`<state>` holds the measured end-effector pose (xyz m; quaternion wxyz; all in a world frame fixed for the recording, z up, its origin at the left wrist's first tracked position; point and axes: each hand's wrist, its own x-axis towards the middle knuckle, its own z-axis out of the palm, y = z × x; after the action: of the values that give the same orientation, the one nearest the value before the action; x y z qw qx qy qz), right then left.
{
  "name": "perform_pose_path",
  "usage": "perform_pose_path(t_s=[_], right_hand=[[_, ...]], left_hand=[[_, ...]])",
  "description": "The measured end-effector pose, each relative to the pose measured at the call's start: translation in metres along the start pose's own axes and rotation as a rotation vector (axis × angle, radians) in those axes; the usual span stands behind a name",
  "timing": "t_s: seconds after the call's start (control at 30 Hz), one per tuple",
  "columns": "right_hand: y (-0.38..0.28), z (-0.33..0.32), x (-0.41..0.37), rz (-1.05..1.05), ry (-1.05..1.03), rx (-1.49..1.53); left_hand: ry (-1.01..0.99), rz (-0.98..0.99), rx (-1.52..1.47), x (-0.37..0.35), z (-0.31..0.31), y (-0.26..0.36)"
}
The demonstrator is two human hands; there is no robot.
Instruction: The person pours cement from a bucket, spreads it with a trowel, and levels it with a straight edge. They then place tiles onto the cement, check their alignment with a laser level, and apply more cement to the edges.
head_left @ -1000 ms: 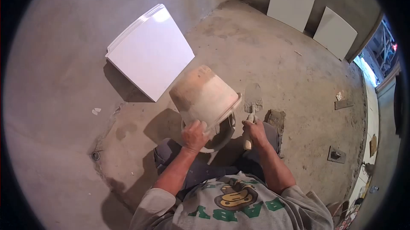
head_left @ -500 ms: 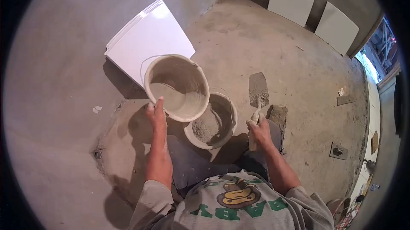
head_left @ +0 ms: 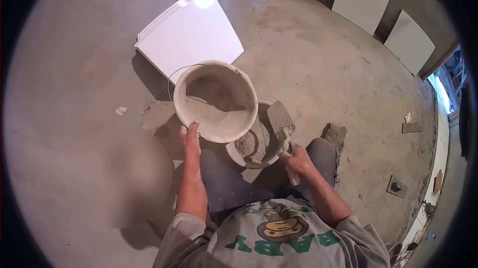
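Observation:
My left hand grips the rim of a mortar-stained bucket, which is tilted so that its mouth faces me. Pale residue coats the inside of it. Below and to its right stands a second bucket, partly hidden by the first, with grey mortar in it. My right hand is closed round the handle of a trowel. The trowel's blade is over the right side of the second bucket, with some mortar near the handle end.
A stack of white tiles leans on the wall ahead. Two more tiles lean at the far right. A rough block lies by my right knee; a flat float rests farther right.
The trowel has moved left, from above the floor to over the second bucket. The tilted bucket has turned a little more towards me. The whole view has shifted slightly.

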<state>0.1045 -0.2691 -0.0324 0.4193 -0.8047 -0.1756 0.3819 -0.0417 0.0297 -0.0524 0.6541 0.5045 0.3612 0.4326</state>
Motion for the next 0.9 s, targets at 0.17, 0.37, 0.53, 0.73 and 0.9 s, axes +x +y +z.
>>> perform_pose_path(t_s=[0.17, 0.37, 0.53, 0.73, 0.9], right_hand=[[0.004, 0.015, 0.011, 0.128, -0.161, -0.039], [-0.025, 0.027, 0.010, 0.074, -0.152, -0.032], [0.013, 0.067, 0.066, -0.058, 0.008, -0.288], [0.023, 0.083, 0.095, -0.141, 0.064, -0.478], [0.035, 0.063, 0.074, 0.004, 0.055, -0.363]], left_hand=[[-0.025, 0.034, 0.091, 0.002, -0.007, -0.006], [-0.044, 0.057, 0.115, 0.005, -0.010, -0.013], [-0.001, 0.085, 0.074, -0.004, -0.002, -0.003], [0.064, 0.000, 0.247, -0.011, 0.000, -0.001], [0.179, -0.141, 0.039, -0.008, 0.004, 0.005]])
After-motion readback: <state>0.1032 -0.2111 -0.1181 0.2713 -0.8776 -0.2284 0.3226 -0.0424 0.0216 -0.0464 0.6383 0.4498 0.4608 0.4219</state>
